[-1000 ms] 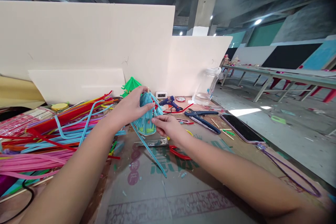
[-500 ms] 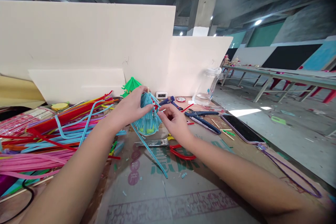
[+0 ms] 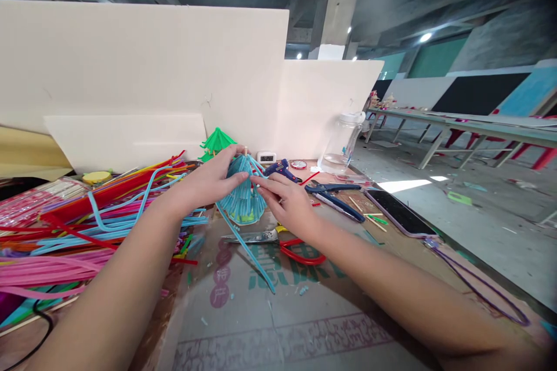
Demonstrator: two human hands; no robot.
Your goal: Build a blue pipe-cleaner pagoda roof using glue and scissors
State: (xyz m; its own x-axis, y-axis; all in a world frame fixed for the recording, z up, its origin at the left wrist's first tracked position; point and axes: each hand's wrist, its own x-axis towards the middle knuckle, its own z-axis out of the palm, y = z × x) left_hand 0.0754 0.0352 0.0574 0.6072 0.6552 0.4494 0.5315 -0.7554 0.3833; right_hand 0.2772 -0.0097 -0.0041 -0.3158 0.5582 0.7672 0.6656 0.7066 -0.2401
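Blue fuzzy-strip cone: may crumple if the left hand, clasping it, squeezes.
Right hand: touching the cone, pinch unclear; tugging could unravel it.

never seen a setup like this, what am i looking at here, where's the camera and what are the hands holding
There is no machine here: these are a person's two bare hands. The view comes from a camera worn on their head, looking forward and down. The left hand holds a blue model; the right hand has its fingertips at the model's side, though whether they pinch anything is too small to tell. On the table lie scissors, pliers, a phone and, to the left, coloured stems. A bottle stands behind.
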